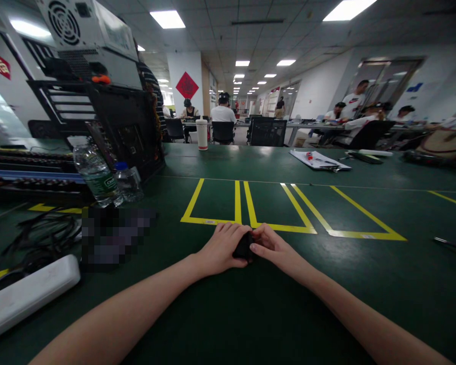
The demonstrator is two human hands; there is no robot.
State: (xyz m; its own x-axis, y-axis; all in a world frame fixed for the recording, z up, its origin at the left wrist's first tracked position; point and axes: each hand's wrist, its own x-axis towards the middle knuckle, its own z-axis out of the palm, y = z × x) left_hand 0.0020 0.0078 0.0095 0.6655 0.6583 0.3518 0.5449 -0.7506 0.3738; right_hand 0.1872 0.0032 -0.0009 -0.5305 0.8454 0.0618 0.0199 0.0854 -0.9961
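Broad green counter (365, 284), bare in front of and to the right of the hands, so plenty of room that way. Yellow tape boxes (247, 205) marked just beyond the hands. Far to the left of the hands, an open computer case (110, 101) standing upright, two water bottles (99, 175) at its foot, a tangle of black cables (41, 238) and a long white power strip (26, 294) nearer the counter's front edge. A clipboard with papers (319, 159) well beyond the tape boxes.

Left hand (220, 251) and right hand (273, 248) closed together around a small black object (243, 248), resting on the counter just short of the yellow tape. Mostly hidden by the fingers; exact kind not clear. Judging by size and the easy grip: light, rigid, probably hard plastic, not fragile. Best held by its short sides between thumb and fingertips, as now.
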